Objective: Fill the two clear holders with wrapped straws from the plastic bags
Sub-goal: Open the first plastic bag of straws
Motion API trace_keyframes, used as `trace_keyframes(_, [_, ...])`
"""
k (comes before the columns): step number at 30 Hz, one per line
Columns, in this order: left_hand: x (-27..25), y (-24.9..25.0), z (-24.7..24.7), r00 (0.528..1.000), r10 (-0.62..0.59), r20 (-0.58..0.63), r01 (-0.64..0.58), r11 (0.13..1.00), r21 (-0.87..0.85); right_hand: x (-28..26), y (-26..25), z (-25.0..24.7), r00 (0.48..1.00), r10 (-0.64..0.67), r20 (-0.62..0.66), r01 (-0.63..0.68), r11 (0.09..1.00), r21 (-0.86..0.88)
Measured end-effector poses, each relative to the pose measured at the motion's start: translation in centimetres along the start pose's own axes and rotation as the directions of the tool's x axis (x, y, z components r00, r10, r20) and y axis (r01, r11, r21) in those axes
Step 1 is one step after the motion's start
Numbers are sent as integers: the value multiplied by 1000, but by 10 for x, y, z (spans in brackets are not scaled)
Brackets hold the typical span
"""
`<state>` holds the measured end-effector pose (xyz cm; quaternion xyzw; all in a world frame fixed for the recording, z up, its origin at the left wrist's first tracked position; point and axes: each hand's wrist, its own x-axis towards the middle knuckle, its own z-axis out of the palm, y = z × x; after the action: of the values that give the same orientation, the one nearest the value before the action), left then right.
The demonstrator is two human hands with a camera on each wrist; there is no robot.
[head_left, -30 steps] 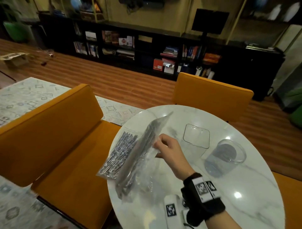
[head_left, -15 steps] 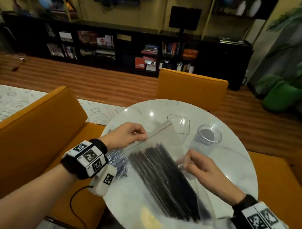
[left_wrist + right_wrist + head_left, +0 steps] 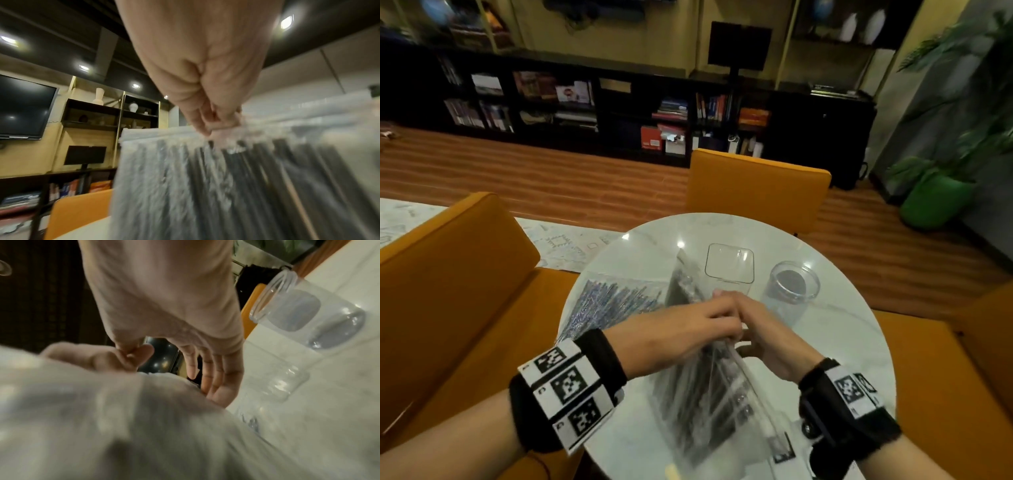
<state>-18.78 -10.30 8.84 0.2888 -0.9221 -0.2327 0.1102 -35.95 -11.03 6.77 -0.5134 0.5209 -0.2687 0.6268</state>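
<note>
Hands meet now at the top edge of the bag of black straws [image 3: 698,383], where half a second ago they held it apart. My left hand [image 3: 681,329] pinches the seal; my right hand [image 3: 767,339] pinches beside it, other fingers loose. Opening has begun, I judge. Both holders, square [image 3: 729,263] and round [image 3: 791,287], stand empty on the tabletop [image 3: 842,342]. Blur hides the seal itself.

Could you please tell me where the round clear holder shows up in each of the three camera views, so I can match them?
Head: the round clear holder stands right of centre on the table, beside the square clear holder.
Left wrist: not in it; the bag of black straws fills the view.
Right wrist: upper right.
Shared landmark: the bag, held up between both hands, shows in all three views.
</note>
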Motion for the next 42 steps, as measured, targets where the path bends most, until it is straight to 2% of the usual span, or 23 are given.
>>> trace_keyframes(1, [-4,-7,7,999,-33,9,33,999,-11,2,0,2,1000,25,18,-26,1000,13])
trace_keyframes(3, [-9,-15,18,988,-153,-9,149,973,-174,4,1,7,997,66,38,-67,997,30])
trace_keyframes(6, [-15,-21,27,971,-204,-127,172,959,-224,8,4,12,993,110,36,-113,989,96])
trace_keyframes(7, [-17,-22,26,945,-273,-181,216,934,-283,9,3,12,993,116,38,-120,984,133])
trace_keyframes(9, [-20,-30,27,834,-375,-405,232,904,-358,11,4,13,993,103,56,-113,973,201])
trace_keyframes(10, [-20,-37,30,758,-417,-501,263,899,-350,10,4,16,995,77,69,-90,975,201])
trace_keyframes(11, [-19,-44,32,669,-525,-525,332,844,-421,10,5,22,997,39,68,-51,983,178])
trace_keyframes(12, [-16,-46,30,584,-677,-449,399,720,-567,11,7,28,999,-2,50,-5,989,146])
trace_keyframes(13, [-13,-47,32,530,-783,-325,414,573,-707,12,11,34,999,-34,14,32,992,119])
trace_keyframes(14, [-11,-47,33,520,-820,-237,398,479,-783,12,15,39,998,-64,-27,66,993,93])
trace_keyframes(15, [-9,-46,34,524,-831,-188,384,428,-818,13,17,42,994,-92,-65,96,994,53])
trace_keyframes(16, [-8,-45,31,530,-827,-186,370,423,-827,12,18,43,987,-124,-101,125,992,-1])
trace_keyframes(20, [0,-50,3,473,-847,-244,350,434,-830,-1,19,38,934,-326,-142,289,929,-233])
trace_keyframes(22, [5,-52,-16,472,-849,-237,371,435,-820,-9,22,39,902,-417,-114,357,867,-347])
trace_keyframes(27, [11,-49,-36,589,-764,-263,455,582,-674,-20,29,33,883,-466,-56,387,791,-473])
trace_keyframes(30, [16,-41,-41,612,-755,-237,352,528,-773,-22,15,22,888,-460,-21,396,786,-474])
trace_keyframes(32, [20,-32,-39,641,-747,-175,290,448,-846,-15,-1,15,889,-437,-138,361,853,-376])
trace_keyframes(34, [24,-23,-33,702,-706,-95,267,385,-883,-5,-12,8,907,-351,-231,305,928,-214])
trace_keyframes(36, [25,-19,-27,736,-674,-59,253,356,-900,3,-18,5,927,-295,-231,272,954,-128])
trace_keyframes(38, [24,-21,-27,744,-666,-61,241,352,-904,7,-19,3,934,-286,-213,278,958,-70])
trace_keyframes(40, [22,-22,-28,742,-668,-63,259,372,-892,8,-19,0,941,-279,-193,276,960,-46])
trace_keyframes(41, [22,-20,-28,733,-675,-86,284,419,-862,8,-20,0,943,-272,-191,267,962,-50])
trace_keyframes(42, [23,-17,-27,717,-681,-150,331,522,-786,9,-21,1,943,-267,-197,261,964,-56])
